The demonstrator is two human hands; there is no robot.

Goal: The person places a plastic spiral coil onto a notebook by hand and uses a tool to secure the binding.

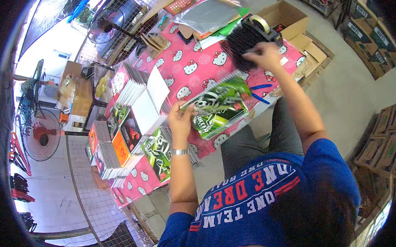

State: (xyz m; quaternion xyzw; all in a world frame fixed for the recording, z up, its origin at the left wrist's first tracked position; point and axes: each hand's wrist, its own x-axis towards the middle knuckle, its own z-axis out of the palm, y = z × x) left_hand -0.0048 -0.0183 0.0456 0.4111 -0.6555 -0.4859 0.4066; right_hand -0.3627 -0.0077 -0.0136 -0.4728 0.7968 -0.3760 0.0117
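At the middle of the table, my left hand pinches the left edge of a green notebook with a soccer picture on its cover. The notebook lies tilted over another green soccer cover. My right hand is at the far right, over a pile of black binding coils. Motion smears its fingers, so I cannot make out whether they hold a coil. A blue-handled tool, its head out of sight, rests at the notebook's right side.
Stacks of spiral-bound notebooks and white pages cover the table's left part. A tape dispenser stands beyond the coils, near an open cardboard box. Clear plastic sheets lie at the back. The pink tablecloth shows between them.
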